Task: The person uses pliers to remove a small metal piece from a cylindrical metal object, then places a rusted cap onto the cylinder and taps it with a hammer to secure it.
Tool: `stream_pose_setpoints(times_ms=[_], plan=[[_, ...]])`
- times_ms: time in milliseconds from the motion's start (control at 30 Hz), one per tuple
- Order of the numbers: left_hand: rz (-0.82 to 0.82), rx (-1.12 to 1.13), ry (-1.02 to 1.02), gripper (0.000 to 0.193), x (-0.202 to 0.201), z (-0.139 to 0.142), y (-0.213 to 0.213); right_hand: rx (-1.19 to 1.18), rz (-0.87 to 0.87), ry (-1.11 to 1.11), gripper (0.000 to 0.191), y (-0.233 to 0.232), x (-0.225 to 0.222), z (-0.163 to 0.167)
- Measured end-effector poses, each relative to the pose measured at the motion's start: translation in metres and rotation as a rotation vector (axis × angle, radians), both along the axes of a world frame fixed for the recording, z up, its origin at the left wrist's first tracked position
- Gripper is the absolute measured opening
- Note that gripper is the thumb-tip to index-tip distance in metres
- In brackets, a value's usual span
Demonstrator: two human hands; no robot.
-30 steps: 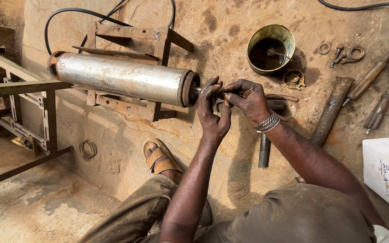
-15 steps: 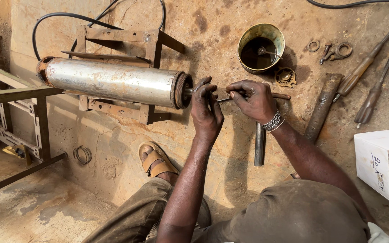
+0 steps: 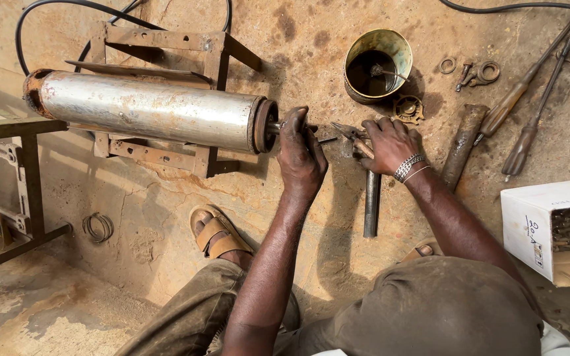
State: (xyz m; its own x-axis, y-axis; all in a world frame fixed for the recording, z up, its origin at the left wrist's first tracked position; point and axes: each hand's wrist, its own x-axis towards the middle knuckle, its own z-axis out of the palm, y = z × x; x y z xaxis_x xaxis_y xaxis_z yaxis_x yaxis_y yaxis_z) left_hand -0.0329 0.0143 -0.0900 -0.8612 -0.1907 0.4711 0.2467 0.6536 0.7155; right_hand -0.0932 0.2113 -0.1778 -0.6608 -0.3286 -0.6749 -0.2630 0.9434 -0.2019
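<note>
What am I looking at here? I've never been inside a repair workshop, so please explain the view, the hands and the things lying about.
The picture comes from a camera worn on the person's head, looking down at their own arms and knees. They sit on a dusty concrete floor. A long silver metal cylinder with rusty ends lies sideways on a rusty metal frame. The left hand grips the short shaft at the cylinder's end. The right hand, which wears a bracelet, holds pliers near a dark metal pipe. Around them lie a tin can of dark liquid, metal rings, long-handled tools and a cardboard box of metal parts.
</note>
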Motion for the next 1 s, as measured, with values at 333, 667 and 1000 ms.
stream_pose_setpoints(times_ms=[333, 667, 1000], plan=[[0.027, -0.068, -0.005, 0.049, 0.000, -0.011, -0.001, 0.041, -0.090, -0.203, 0.126, 0.017, -0.012, 0.008], [0.014, 0.007, -0.038, 0.048, 0.000, -0.015, 0.001, -0.068, 0.085, -0.146, 0.056, 0.052, -0.014, -0.037], [0.038, 0.026, -0.033, 0.046, 0.000, -0.014, 0.002, -1.269, -0.273, -0.200, 0.032, 0.080, 0.040, -0.014]])
